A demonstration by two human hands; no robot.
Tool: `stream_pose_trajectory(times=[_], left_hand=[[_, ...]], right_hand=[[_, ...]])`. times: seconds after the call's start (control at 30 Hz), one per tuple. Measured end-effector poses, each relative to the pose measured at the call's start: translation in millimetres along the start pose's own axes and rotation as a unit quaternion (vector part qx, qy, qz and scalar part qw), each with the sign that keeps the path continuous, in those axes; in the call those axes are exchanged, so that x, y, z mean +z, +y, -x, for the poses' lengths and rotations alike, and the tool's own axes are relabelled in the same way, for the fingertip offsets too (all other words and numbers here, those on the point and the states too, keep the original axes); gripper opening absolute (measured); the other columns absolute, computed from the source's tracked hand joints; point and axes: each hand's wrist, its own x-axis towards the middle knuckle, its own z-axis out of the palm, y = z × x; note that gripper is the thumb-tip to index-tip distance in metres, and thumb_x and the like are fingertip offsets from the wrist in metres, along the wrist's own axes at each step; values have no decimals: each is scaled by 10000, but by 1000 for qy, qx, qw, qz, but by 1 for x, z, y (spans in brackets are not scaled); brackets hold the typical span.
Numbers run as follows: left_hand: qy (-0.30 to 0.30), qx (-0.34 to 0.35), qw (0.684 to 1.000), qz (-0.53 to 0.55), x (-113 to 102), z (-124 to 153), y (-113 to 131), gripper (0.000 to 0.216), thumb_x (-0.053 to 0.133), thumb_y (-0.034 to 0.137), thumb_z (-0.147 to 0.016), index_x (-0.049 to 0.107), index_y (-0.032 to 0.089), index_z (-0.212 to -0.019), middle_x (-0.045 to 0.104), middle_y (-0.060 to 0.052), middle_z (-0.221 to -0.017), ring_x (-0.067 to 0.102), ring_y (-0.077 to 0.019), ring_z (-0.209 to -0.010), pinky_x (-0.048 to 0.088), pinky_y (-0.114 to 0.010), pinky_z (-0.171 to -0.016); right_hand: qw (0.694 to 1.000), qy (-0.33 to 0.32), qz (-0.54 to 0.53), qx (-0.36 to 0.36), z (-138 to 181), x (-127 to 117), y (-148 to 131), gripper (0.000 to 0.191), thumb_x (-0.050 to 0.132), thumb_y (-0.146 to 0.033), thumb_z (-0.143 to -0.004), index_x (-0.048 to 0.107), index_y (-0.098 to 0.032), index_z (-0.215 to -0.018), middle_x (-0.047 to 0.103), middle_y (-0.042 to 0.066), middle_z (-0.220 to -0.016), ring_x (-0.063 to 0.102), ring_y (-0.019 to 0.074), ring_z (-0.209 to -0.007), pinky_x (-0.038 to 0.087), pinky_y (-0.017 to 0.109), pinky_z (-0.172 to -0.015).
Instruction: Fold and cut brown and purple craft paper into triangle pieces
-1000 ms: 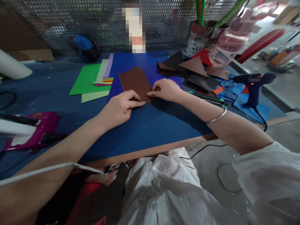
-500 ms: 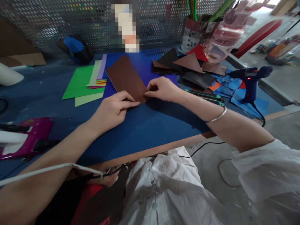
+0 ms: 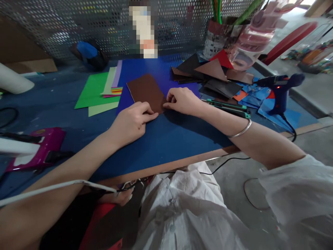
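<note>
A sheet of brown paper (image 3: 147,91) lies at a slant, partly over a dark blue sheet (image 3: 135,69) on the blue table. My left hand (image 3: 135,119) pinches the near edge of the brown paper, its thumb and fingers closed there. On the paper's right corner, my right hand (image 3: 182,100) closes thumb and forefinger. Both hands rest close together at the near edge, only a small gap between their fingertips. The fingers partly hide the edge being held.
Green sheets (image 3: 91,88) lie left. Brown and black scraps (image 3: 221,88), green-handled cutters (image 3: 229,107) and a glue gun (image 3: 279,92) with a lit red light lie right. A pink bottle (image 3: 253,41) stands behind. A magenta power strip (image 3: 52,146) sits near left.
The brown paper's far part has come down and looks shorter, curling toward me. Both hands keep their hold at the near edge, and the view has shifted slightly.
</note>
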Motion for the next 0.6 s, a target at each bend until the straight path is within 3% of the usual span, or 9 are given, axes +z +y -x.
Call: stream_pose_trajectory(times=[0.2,0.43,0.6], left_hand=[[-42,-11,997,-67,-5,-3,9,517,391,83,-930,806,188,-1220,730,-108,-1082,677,-285,-1041,552,-374,-803],[-56,-37,995,-73,-6,0,13,518,411,74,-933,797,217,-1248,741,-91,-1132,686,-277,-1110,555,-358,-790],[-27,-17,998,-51,-2,8,7,525,402,51,-920,797,200,-1233,761,-89,-1166,707,-265,-1143,591,-358,-877]], right_hand=[[998,7,24,54,10,6,-17,625,743,-550,-917,550,-158,-1365,762,140,-1146,719,343,-1068,536,433,-883],[997,-6,57,55,12,6,-24,693,720,-519,-947,438,-142,-1455,720,202,-1286,708,401,-1166,561,492,-925],[998,-15,54,31,12,5,-17,669,703,-421,-976,405,-118,-1493,729,181,-1250,712,374,-1144,559,479,-922]])
